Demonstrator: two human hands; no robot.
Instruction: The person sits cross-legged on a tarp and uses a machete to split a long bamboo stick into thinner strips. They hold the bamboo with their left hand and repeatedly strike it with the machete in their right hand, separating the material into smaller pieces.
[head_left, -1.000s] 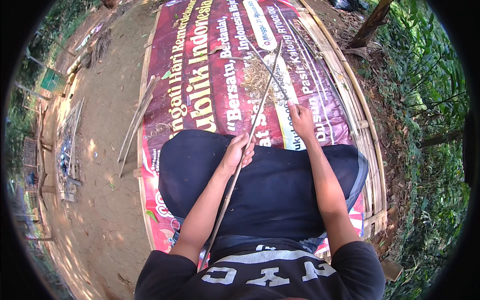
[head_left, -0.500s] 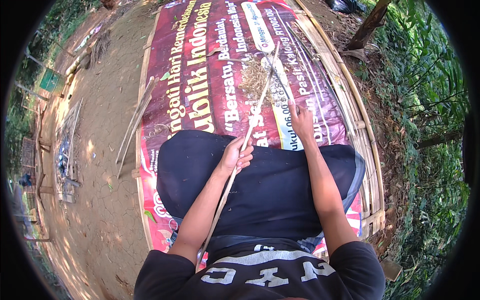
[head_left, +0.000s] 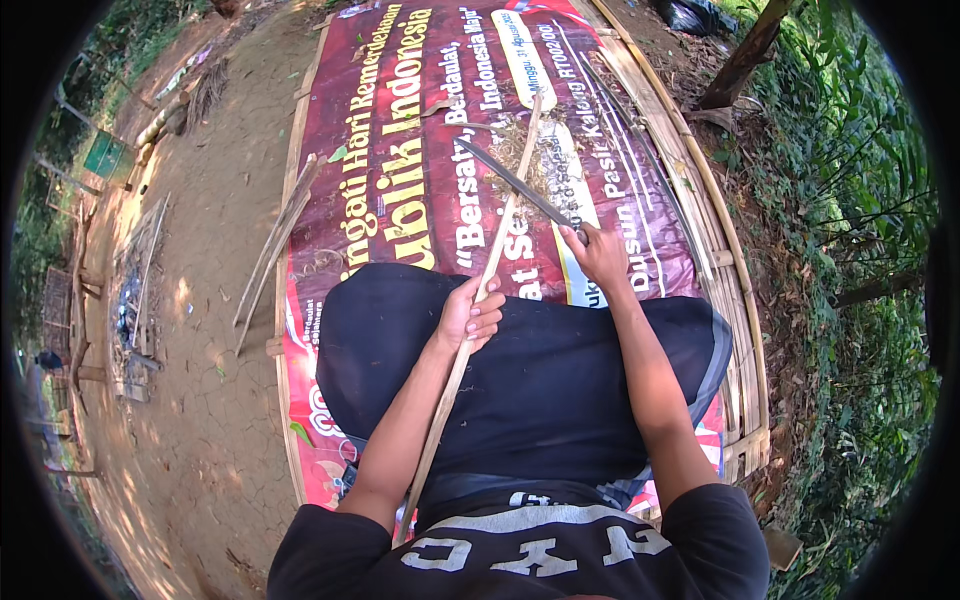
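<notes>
My left hand (head_left: 470, 312) is closed around a long, pale bamboo strip (head_left: 497, 252), above the dark cloth (head_left: 560, 370) across my lap. The strip slants from beside my left forearm up to the far side of the banner. My right hand (head_left: 602, 257) grips the handle of a long-bladed knife (head_left: 543, 203). Its dark blade points to the far left and crosses the strip beyond my left hand; whether the edge touches the strip I cannot tell. Curly shavings (head_left: 510, 150) lie under and around the blade, partly hidden by it.
A red printed banner (head_left: 390, 170) covers the bamboo platform (head_left: 735, 290). Several split strips (head_left: 275, 250) lean at the platform's left edge. More thin strips lie along its right side. Cracked bare ground (head_left: 215, 300) lies to the left, dense green plants (head_left: 870, 350) to the right.
The knife has swung its tip leftward and now lies more crosswise over the strip. My right hand has drawn slightly nearer to me. My left hand keeps its hold, and the strip has turned slightly.
</notes>
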